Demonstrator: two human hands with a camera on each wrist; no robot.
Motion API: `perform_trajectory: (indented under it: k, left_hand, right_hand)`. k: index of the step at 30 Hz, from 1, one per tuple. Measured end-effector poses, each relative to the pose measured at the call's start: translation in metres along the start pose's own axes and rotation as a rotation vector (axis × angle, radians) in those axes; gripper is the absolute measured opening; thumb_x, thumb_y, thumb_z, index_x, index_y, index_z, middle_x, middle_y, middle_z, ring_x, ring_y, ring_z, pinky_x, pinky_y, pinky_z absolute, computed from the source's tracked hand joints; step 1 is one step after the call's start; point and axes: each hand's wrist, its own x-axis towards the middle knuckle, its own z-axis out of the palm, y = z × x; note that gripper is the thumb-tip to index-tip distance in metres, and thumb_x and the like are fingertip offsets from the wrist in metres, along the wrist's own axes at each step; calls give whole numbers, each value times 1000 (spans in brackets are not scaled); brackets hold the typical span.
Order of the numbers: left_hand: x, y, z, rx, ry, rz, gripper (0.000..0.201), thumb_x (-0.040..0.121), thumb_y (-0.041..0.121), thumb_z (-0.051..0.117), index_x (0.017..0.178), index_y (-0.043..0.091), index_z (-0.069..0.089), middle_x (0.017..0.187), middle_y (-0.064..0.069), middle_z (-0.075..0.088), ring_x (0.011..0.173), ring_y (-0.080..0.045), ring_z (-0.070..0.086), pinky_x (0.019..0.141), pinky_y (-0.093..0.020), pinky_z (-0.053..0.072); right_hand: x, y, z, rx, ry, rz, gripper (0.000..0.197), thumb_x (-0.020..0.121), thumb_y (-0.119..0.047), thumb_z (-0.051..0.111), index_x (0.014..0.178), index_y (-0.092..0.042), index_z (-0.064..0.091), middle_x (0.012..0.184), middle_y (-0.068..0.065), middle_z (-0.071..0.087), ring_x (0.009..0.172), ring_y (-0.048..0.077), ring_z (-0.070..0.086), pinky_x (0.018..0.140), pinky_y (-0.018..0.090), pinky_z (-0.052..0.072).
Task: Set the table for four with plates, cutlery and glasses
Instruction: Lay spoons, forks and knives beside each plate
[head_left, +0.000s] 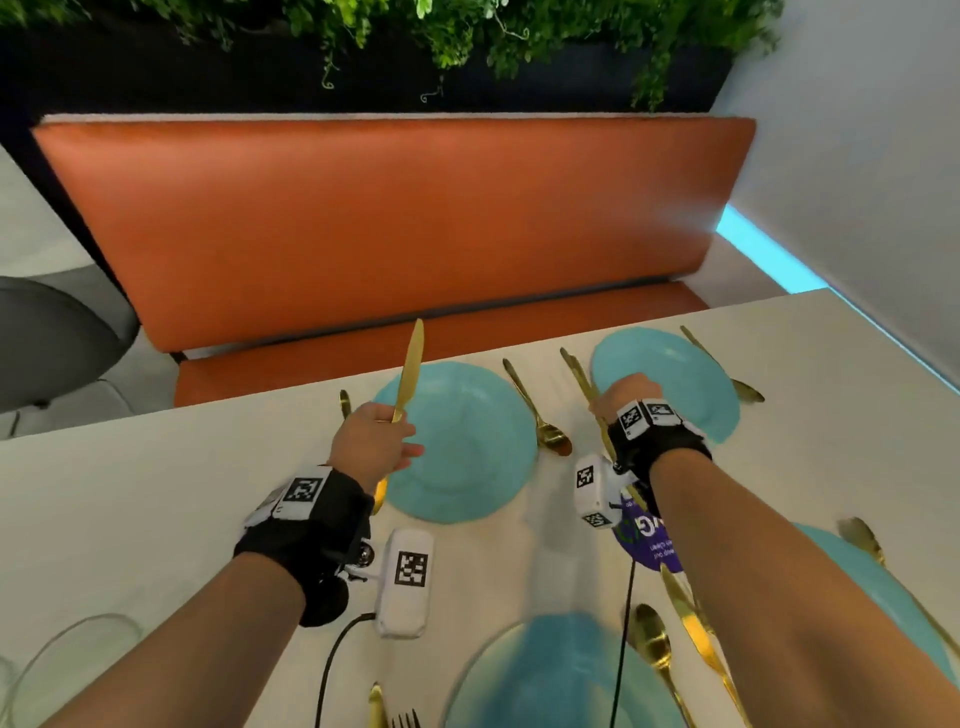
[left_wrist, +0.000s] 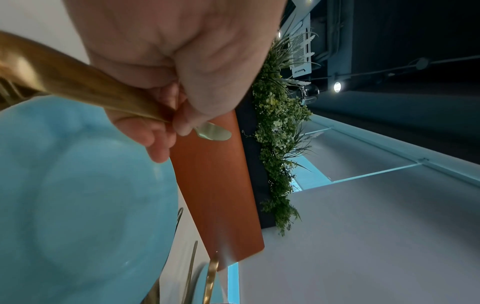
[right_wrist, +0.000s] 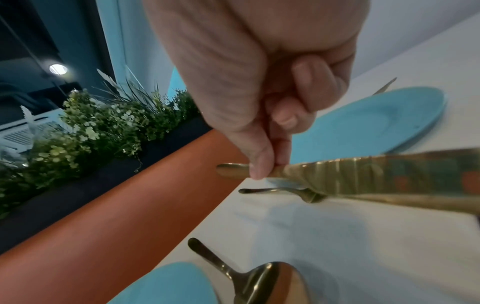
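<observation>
Left hand (head_left: 371, 447): pinches knife (head_left: 408, 374) mid-handle, raised over far-left plate (head_left: 467, 441).
Right hand (head_left: 626, 397): grips second knife (head_left: 582, 379), probably just above worktop (head_left: 156, 493).
Handling: stiff, light, slick metal; hold handles.

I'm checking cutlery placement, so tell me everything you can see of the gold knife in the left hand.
The gold knife is one piece of shiny, brass-coloured metal with a long, flat blade and rounded tip. The left hand grips its handle, fingers curled round it. It is lifted off the table, blade pointing up and away toward the orange bench, above the left rim of the far-left blue plate. Only the hand touches it.
</observation>
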Motion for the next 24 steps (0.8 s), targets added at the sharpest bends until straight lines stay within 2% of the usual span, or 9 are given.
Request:
perform_trajectory:
  k: [4, 7, 9, 11, 13, 16, 18, 21, 24]
  left_hand:
    - [16, 3, -1, -25, 23, -5, 13, 93, 4, 50, 105, 7, 46, 81, -2, 55, 60, -14, 57, 49, -17, 44]
    - [24, 1, 0, -19, 36, -13, 10, 94, 4, 49, 104, 6, 48, 84, -3, 56, 61, -14, 57, 54, -21, 44]
    - [28, -2, 1, -16, 40, -17, 9, 94, 4, 49, 102, 6, 49, 87, -4, 57, 62, -15, 58, 56, -22, 45]
    - [30, -4, 2, -14, 31, -22, 9, 94, 3, 49, 102, 6, 49, 90, -6, 58, 63, -15, 58, 58, -24, 45]
    - [32, -7, 3, -13, 22, -28, 7, 94, 3, 48, 100, 7, 50, 88, -5, 58, 63, -15, 58, 58, -23, 45]
    - [35, -9, 3, -47, 16, -53, 16, 95, 2, 46, 84, 13, 49, 80, -3, 57, 51, -10, 59, 51, -19, 45]
    - [37, -9, 3, -65, 18, -66, 15, 95, 2, 45, 85, 12, 49, 80, -3, 57, 46, -8, 61, 47, -17, 46]
    - [38, -10, 3, -1, 25, -55, 9, 94, 3, 47, 102, 6, 50, 93, -7, 59, 61, -14, 60, 57, -21, 48]
    - [40, -11, 2, 11, 37, -44, 12, 94, 3, 47, 106, 5, 49, 100, -10, 59, 65, -15, 58, 60, -22, 47]
  right_hand:
    - [26, -8, 13, 71, -75, 4, 29, 89, -19, 61, 115, -4, 62, 121, 11, 62, 111, 26, 60, 74, 26, 46]
    - [38, -11, 17, 245, -168, 33, 42, 86, -10, 64, 127, -2, 55, 130, 16, 56, 120, 29, 54, 57, 25, 39]
    - [44, -11, 22, 247, -195, 33, 43, 85, -9, 64, 127, -2, 55, 129, 16, 57, 119, 30, 55, 52, 23, 37]
    - [46, -10, 28, 166, -182, 9, 33, 87, -13, 63, 119, -5, 61, 109, 11, 63, 100, 27, 62, 55, 21, 42]
    - [49, -12, 33, 83, -72, -19, 16, 86, -20, 63, 95, -7, 67, 75, 2, 58, 67, 18, 57, 54, 19, 41]
    - [54, -16, 34, 156, -4, 21, 25, 80, -17, 69, 65, -9, 52, 60, 3, 52, 50, 15, 47, 53, 21, 41]
    - [53, -20, 31, 172, 5, 45, 23, 77, -16, 72, 67, -6, 54, 59, 4, 52, 54, 20, 53, 58, 24, 44]
    - [57, -21, 29, 188, 2, 19, 20, 75, -15, 75, 78, -3, 59, 67, 7, 57, 70, 28, 58, 64, 26, 48]
    - [59, -20, 30, 163, 7, 9, 22, 75, -17, 75, 85, -2, 62, 71, 8, 60, 71, 29, 59, 65, 27, 50]
